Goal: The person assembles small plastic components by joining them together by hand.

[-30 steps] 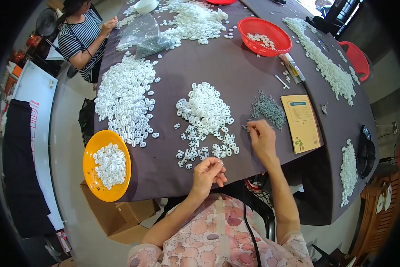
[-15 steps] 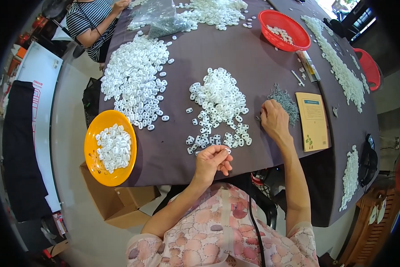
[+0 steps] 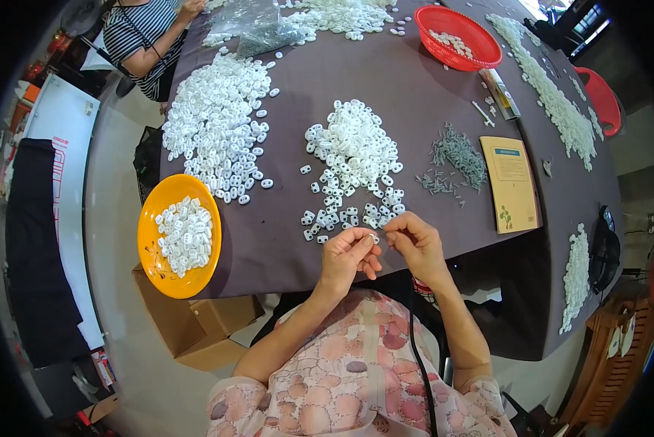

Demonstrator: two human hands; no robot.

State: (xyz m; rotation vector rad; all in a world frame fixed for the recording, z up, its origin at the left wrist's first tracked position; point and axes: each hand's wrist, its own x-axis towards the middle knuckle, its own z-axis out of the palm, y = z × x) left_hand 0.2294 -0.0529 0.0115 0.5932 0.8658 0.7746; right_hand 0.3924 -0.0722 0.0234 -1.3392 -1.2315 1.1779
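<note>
Left hand at near table edge, thumb and index pinching a small white piece; its other fingers curl loosely. Right hand just right of it, thumb and index tips close together and turned toward the piece; cannot tell whether they pinch anything, too small. Both hands are on the near side of the middle white pile, with loose two-hole pieces scattered along its near side, close to the left hand. Right of that pile: a heap of thin grey pins, some strewn on its near left side. Tan booklet lies just right of the pins. Left side: orange plate at the table's near left corner, white pieces heaped in it; big white pile beyond it. Far left, clear plastic bag with grey contents, beside another white spread. Far right, red basket with some whitish pieces inside. Person in striped top sits at far left. All piles lie on a dark tablecloth.
</note>
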